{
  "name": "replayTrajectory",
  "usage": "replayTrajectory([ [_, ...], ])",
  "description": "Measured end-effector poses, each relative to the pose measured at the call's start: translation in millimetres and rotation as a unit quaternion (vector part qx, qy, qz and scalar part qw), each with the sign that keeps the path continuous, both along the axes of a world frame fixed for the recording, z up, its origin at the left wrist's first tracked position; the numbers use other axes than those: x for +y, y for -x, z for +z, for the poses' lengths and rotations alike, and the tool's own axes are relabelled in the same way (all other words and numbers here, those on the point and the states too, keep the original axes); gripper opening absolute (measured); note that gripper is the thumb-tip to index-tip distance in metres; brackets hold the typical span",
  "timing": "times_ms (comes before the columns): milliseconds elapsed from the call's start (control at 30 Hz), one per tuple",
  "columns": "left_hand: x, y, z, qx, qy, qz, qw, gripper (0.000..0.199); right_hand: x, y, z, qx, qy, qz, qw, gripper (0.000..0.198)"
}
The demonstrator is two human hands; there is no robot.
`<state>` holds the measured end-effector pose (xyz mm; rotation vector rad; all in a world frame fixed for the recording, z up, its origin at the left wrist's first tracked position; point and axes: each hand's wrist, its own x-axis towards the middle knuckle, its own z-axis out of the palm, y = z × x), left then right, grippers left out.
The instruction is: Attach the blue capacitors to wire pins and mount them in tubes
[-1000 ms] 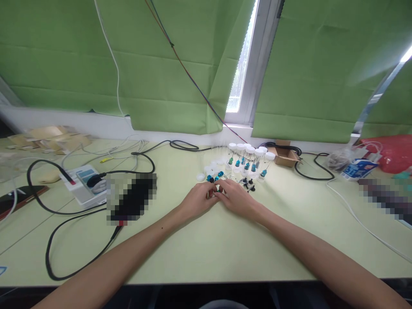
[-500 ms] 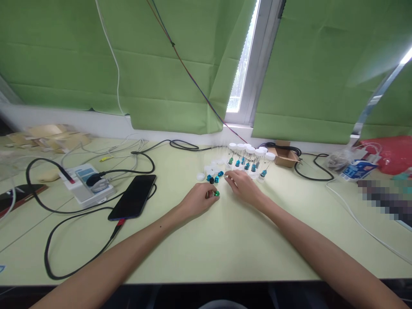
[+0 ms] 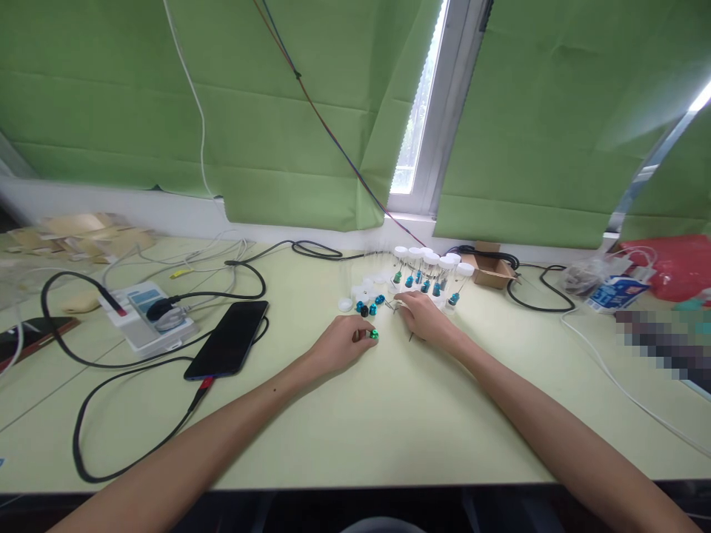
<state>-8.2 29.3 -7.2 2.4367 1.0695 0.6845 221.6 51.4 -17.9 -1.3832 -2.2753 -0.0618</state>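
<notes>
Between the thumb and fingers of my left hand [image 3: 344, 344] is a small shiny green metal piece [image 3: 374, 335], held just above the table. My right hand [image 3: 423, 314] is to its right, fingers bent down and pinched on a thin metal rod whose dark tip [image 3: 411, 338] sticks out below the palm. Beside those fingertips lie a few thin metal rods [image 3: 390, 306]. Small blue metal pieces [image 3: 381, 300] and a black one [image 3: 365, 311] are grouped just beyond my left hand. Behind my right hand stand several clear tubes [image 3: 464, 277] with white caps, holding blue or green pieces.
An uncapped clear tube [image 3: 345, 285] stands behind the loose pieces, near white caps [image 3: 366, 287]. A cardboard box [image 3: 492, 270] is at the back. Leftward are a phone [image 3: 227, 340], a power strip [image 3: 147, 322] and looping black cables [image 3: 78, 414].
My right hand has shifted slightly right, and a rod's tip now shows beneath it. Thin rods by its fingertips are more visible. My left hand keeps the green piece in place.
</notes>
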Motion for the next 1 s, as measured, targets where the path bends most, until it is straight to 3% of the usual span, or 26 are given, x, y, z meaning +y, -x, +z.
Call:
replayTrajectory([
  [233,-0.9,0.8,-0.5,0.000,0.005,0.008,1.000,0.020,0.6,2.9,0.4,-0.021,0.034,-0.003,0.999,0.039],
  [1000,-0.3,-0.3,-2.2,0.002,0.009,0.018,1.000,0.022,3.9,2.7,-2.9,-0.013,0.044,-0.019,0.999,0.029],
])
